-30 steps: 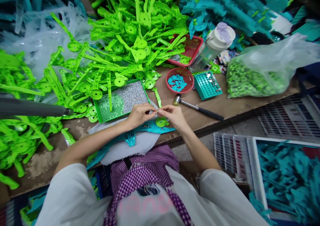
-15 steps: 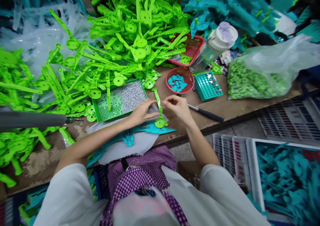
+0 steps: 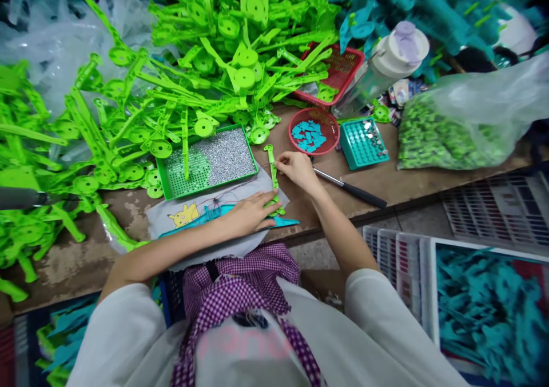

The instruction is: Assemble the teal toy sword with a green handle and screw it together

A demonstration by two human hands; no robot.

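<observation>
Green lever (image 3: 273,175) | lower end at left grip (image 3: 251,212), digits apart | shaft beside right grip (image 3: 298,170), closure can't tell

Lidded bottle (image 3: 401,47), clear body with white top and lilac cap, stands at the back of the bench between a red rectangular basket (image 3: 358,62) and a translucent plastic bag (image 3: 454,132) of small green pieces. Crumpled clear plastic sheeting (image 3: 47,38) lies at far left, behind the green heap. Below the bench at right, a white-rimmed crate (image 3: 434,295) holds teal plastic pieces (image 3: 493,312), beside tiled floor (image 3: 414,218).
</observation>
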